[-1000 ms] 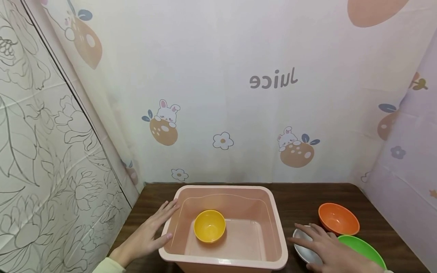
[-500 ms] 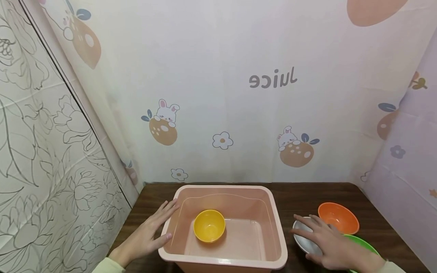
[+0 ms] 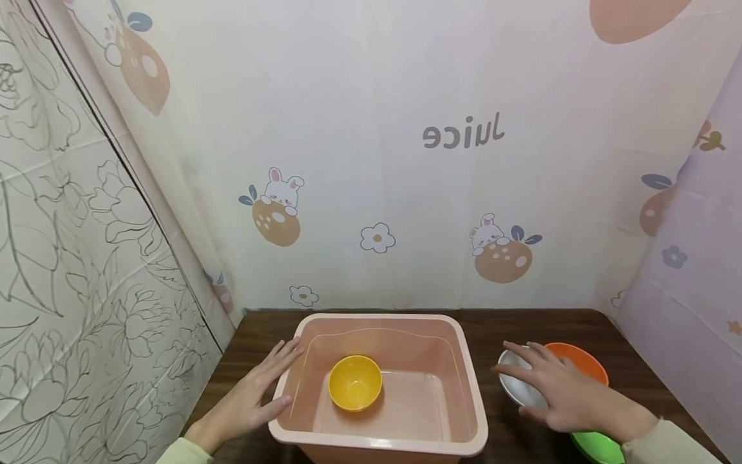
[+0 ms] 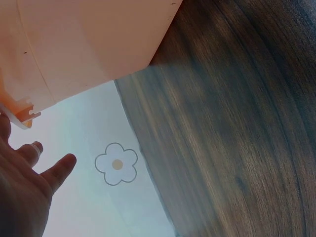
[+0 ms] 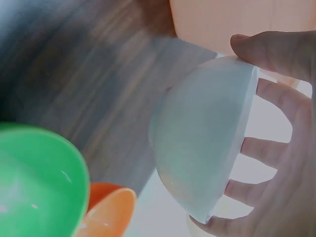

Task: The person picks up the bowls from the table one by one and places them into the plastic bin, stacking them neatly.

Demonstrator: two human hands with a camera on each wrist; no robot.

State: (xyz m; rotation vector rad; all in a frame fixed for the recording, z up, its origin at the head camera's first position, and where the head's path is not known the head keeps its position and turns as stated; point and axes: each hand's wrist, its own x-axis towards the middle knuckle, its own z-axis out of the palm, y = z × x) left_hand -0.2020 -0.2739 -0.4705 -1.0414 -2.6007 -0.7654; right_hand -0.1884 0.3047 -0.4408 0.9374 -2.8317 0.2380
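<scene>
In the head view my right hand [image 3: 570,396] spans a white bowl [image 3: 513,380] to the right of a pink bin [image 3: 379,443]. The right wrist view shows that hand [image 5: 291,148] gripping the white bowl [image 5: 202,133] across its rim, thumb on one side and fingers on the other. My left hand [image 3: 249,399] rests against the bin's left rim, fingers spread and fairly straight; it also shows in the left wrist view [image 4: 24,182] beside the bin [image 4: 89,44]. Inside the bin, toward the left, sits a yellow bowl [image 3: 355,383].
An orange bowl [image 3: 585,363] stands on the dark wooden table [image 3: 493,328] behind my right hand, partly covered by it. A green bowl [image 3: 599,446] shows under my right forearm. A patterned cloth [image 3: 377,161] hangs behind the table.
My right hand and the white bowl have shifted slightly away from me, toward the back of the table. The forearm now covers more of the green bowl. My left hand stays put.
</scene>
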